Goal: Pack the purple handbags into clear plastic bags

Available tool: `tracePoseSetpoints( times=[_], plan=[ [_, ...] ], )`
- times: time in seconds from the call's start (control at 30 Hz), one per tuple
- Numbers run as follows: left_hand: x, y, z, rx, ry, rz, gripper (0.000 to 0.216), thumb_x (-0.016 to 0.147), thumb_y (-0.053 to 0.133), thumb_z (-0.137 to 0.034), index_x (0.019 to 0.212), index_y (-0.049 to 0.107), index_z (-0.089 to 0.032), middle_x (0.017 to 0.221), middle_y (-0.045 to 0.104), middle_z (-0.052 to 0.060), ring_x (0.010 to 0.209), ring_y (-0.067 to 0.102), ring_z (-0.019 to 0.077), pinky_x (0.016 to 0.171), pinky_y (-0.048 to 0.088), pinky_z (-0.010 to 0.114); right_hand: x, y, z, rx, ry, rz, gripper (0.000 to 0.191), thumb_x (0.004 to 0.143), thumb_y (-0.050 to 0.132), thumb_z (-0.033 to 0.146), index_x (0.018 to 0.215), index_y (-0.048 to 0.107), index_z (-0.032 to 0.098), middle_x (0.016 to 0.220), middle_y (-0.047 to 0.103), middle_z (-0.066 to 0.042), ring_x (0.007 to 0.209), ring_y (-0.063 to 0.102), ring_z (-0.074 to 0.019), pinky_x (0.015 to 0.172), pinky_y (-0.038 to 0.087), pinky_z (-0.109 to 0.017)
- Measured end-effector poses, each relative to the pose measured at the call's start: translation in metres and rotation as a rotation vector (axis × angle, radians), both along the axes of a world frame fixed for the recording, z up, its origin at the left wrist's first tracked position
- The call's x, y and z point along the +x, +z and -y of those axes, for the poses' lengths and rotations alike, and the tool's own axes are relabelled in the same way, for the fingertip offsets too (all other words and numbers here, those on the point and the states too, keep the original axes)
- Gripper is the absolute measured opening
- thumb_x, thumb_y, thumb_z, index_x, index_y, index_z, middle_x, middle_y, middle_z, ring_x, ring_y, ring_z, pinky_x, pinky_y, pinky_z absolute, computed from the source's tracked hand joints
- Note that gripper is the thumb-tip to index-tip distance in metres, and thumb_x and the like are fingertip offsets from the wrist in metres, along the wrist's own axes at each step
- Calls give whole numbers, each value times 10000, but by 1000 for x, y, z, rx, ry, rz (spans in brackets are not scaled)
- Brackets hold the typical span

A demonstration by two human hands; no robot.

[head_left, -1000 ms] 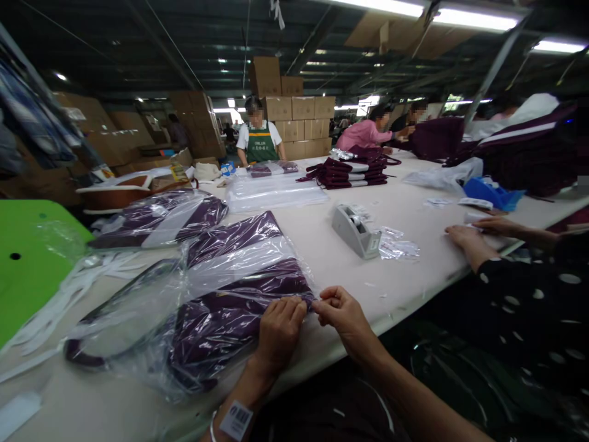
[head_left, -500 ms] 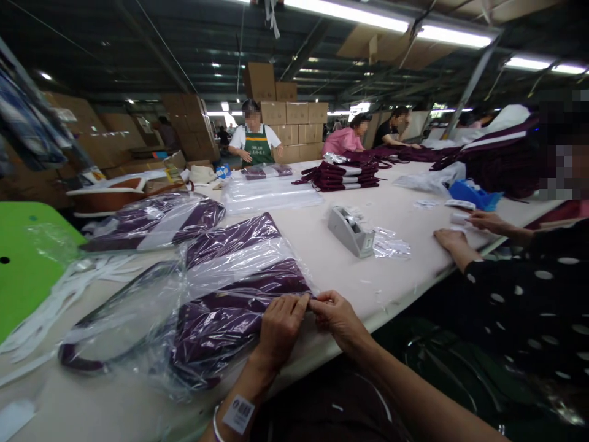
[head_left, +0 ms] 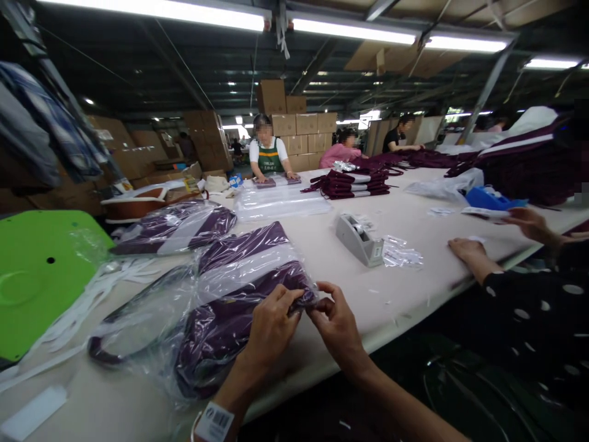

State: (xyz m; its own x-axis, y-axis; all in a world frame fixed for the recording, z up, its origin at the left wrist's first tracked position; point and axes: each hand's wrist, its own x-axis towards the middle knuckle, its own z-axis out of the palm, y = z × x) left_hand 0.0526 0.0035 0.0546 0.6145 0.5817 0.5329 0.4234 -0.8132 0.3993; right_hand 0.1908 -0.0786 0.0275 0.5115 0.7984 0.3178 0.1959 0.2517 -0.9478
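**Both hands pinching bag corner**

Left hand (head_left: 271,325) fingers pressed together on the near corner of the plastic bag (head_left: 230,294), thumb on top. Right hand (head_left: 338,325) thumb and forefinger pinch the same corner from the other side; hands almost touching. Bag holds a folded purple garment (head_left: 239,319) and lies flat at the near edge of the table (head_left: 414,288). Tape dispenser (head_left: 359,239) sits beyond, well apart. Another bagged garment (head_left: 179,224) further left. Green stool (head_left: 41,276) at far left. A co-worker's hand (head_left: 467,250) rests on the table to the right.

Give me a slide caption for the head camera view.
Left hand and right hand pinch the corner of a bagged maroon garment on a long table near a tape dispenser.
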Motion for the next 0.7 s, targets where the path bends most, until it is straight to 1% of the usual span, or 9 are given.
tracePoseSetpoints(
  times=[0.1, 0.17, 0.23, 0.3, 0.4, 0.47, 0.53, 0.6, 0.7],
  plan=[
    [-9, 4, -1, -10, -19, 57, 382, 812, 660, -47, 1134, 655, -252, 943, 653, 6, 876, 664, 182, 801, 551, 309, 0, 0, -3, 217, -86, 402, 365, 892, 625, 157, 1241, 552, 234, 1094, 642, -69, 873, 657, -166, 773, 552, -302],
    [-15, 6, 0, 1, -19, 75, 402, 808, 650, -33, 1142, 636, -257, 944, 651, 5, 872, 663, 181, 792, 560, 312, 3, 2, -6, 315, -74, 560, 374, 916, 579, 114, 1266, 548, 242, 1120, 639, -80, 927, 656, -172, 778, 557, -291],
    [-21, 6, 4, 42, -9, 71, 424, 814, 657, -54, 1184, 595, -253, 989, 653, 20, 907, 662, 194, 810, 569, 333, 7, 5, -11, 374, -25, 673, 395, 927, 570, 98, 1295, 528, 233, 1114, 653, -81, 853, 660, -150, 758, 559, -277],
    [-25, 1, 8, 118, 14, 68, 414, 823, 699, -144, 1202, 557, -228, 1044, 655, 49, 951, 659, 221, 825, 577, 364, 13, 11, -15, 437, 19, 803, 408, 917, 606, 108, 1302, 520, 211, 1092, 676, -79, 771, 653, -138, 753, 552, -292],
    [-28, -9, 15, 285, 70, 83, 306, 868, 702, -356, 1082, 550, -199, 956, 669, 60, 857, 666, 231, 728, 579, 356, 21, 23, -18, 538, 112, 1053, 414, 902, 648, 130, 1295, 539, 196, 1077, 703, -81, 832, 658, -172, 781, 518, -347],
    [-30, -15, 17, 415, 88, 84, 216, 939, 605, -388, 1019, 549, -196, 855, 669, 45, 756, 659, 209, 661, 555, 325, 26, 31, -17, 533, 222, 1198, 369, 917, 631, 134, 1274, 563, 202, 1096, 709, -78, 880, 652, -184, 787, 491, -360],
    [-36, -20, 19, 510, 79, 46, 133, 994, 502, -301, 1035, 562, -189, 826, 680, 40, 724, 660, 191, 667, 543, 310, 33, 37, -15, 468, 345, 1299, 314, 946, 585, 125, 1249, 582, 205, 1112, 710, -65, 892, 643, -174, 810, 477, -360],
    [-44, -25, 21, 568, 47, 1, 175, 1009, 421, -222, 1063, 582, -180, 822, 695, 43, 709, 664, 181, 670, 543, 308, 44, 41, -16, 415, 419, 1349, 294, 964, 546, 117, 1240, 589, 207, 1121, 711, -58, 935, 640, -177, 853, 470, -365],
    [-65, -40, 34, 612, -9, -29, 221, 995, 405, -169, 1030, 623, -189, 773, 698, 27, 649, 657, 156, 614, 540, 283, 64, 44, -27, 376, 332, 1290, 289, 961, 553, 141, 1240, 596, 203, 1135, 702, -80, 989, 631, -203, 882, 470, -381]
  ],
)
